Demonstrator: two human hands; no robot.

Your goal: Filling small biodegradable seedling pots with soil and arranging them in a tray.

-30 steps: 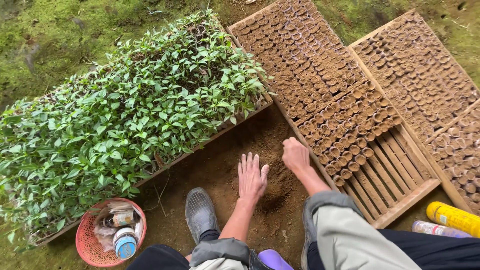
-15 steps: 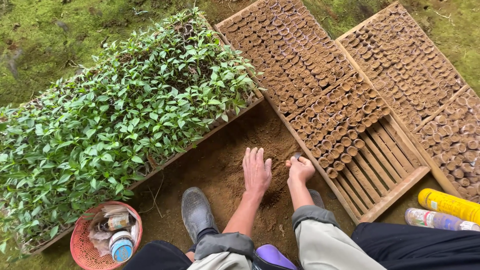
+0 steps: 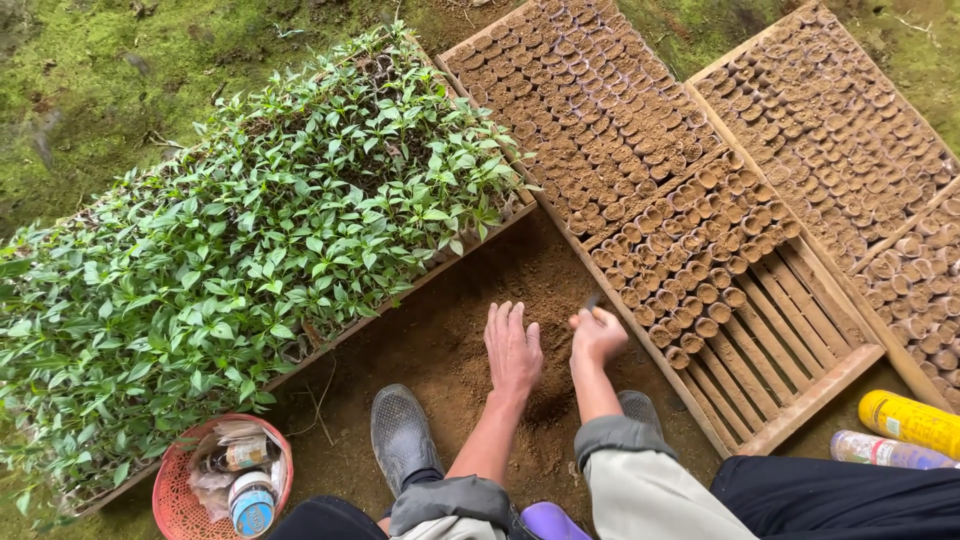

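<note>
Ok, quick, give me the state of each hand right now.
Left hand: open, fingers together, palm flat on the loose brown soil.
Right hand: curled shut over the soil; whether it holds anything cannot be told.

This is an outdoor plant nursery set on mossy ground (image 3: 120, 90), with bare brown soil (image 3: 440, 350) at the middle. At ten o'clock a wooden tray of leafy green seedlings (image 3: 250, 250) lies on the earth, while at one and two o'clock slatted wooden trays (image 3: 800, 385) hold rows of small soil-filled pots (image 3: 620, 130). At seven o'clock a red basket (image 3: 175, 500) holds small jars.
</note>
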